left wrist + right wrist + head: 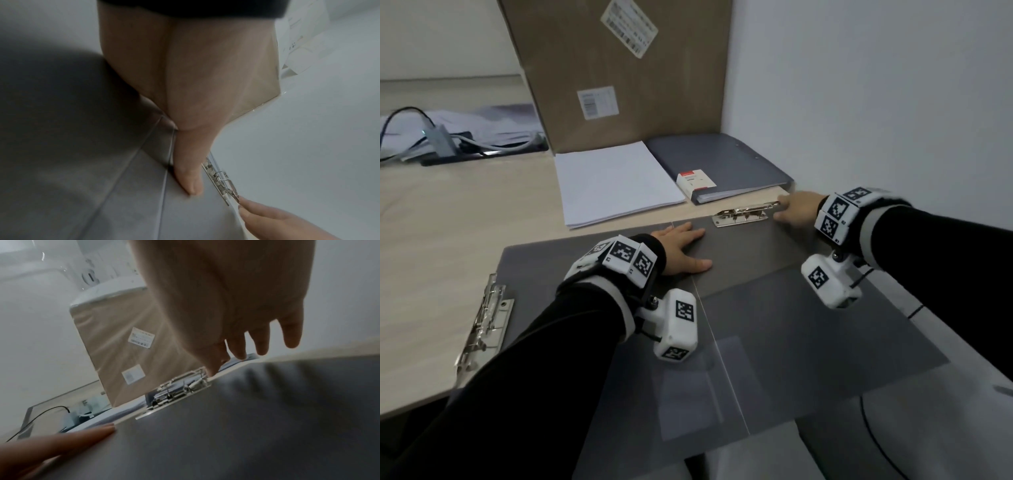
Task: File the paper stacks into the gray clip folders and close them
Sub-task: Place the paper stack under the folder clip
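Observation:
An open gray clip folder [756, 260] lies flat on the desk and hangs over its near edge. My left hand [693, 248] presses flat on it by the spine, fingers straight. A metal clip [743, 214] sits at the folder's far edge. My right hand [779, 209] pinches the raised lever at that clip's right end; the left wrist view shows thumb and finger on the lever [236, 197]. A second clip [482, 325] lies at the folder's left edge. A white paper stack [616, 185] rests behind the folder. Nothing is filed in the open folder.
A closed gray folder [722, 164] with a red-and-white label lies behind my right hand by the wall. A tall cardboard box [619, 68] stands at the back. Cables and a small hub [441, 137] lie on papers at the back left.

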A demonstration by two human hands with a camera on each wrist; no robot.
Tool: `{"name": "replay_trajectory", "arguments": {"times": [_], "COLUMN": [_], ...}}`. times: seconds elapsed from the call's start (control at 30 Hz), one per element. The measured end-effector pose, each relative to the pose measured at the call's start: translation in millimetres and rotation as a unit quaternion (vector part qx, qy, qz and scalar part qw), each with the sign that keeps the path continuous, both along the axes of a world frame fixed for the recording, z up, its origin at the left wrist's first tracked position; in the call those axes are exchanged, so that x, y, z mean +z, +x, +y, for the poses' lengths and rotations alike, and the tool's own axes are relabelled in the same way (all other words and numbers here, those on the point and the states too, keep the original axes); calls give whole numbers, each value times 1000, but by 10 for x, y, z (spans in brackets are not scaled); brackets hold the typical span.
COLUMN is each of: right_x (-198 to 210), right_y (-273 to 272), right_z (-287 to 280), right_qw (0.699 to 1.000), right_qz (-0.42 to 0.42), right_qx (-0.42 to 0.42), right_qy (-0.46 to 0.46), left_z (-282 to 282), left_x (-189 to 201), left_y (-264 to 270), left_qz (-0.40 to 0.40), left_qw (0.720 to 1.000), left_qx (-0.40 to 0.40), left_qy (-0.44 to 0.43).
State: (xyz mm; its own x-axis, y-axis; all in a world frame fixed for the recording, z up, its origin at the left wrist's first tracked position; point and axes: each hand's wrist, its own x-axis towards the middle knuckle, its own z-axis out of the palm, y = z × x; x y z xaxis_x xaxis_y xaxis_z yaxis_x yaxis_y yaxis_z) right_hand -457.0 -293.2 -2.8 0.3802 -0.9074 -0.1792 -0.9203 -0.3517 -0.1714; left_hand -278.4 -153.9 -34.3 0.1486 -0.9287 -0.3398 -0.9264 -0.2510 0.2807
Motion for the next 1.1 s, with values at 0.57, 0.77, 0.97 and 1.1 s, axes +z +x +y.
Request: {"name": "replay_trajectory", "arguments": {"times": [0.57,0.77,0.97,1.1], "right_x": [281,298,185,93], "right_y": [499,1280,1821,1980], "right_z": [430,356,112,2], "right_qw": [974,974,980,983], "right_qz": [-202,-162,-122,-77], "right_qx": [100,139,122,132], "right_qy": [22,78,99,103], "left_z": [-135,57,127,20], "left_x": [227,350,240,143], "left_y": [304,1090,1539,1599], "left_qz": [238,220,220,235], "left_qw": [932,849,802,810], "left_qx": [196,391,495,492], "left_qy": [-192,-278,-251,-214]}}
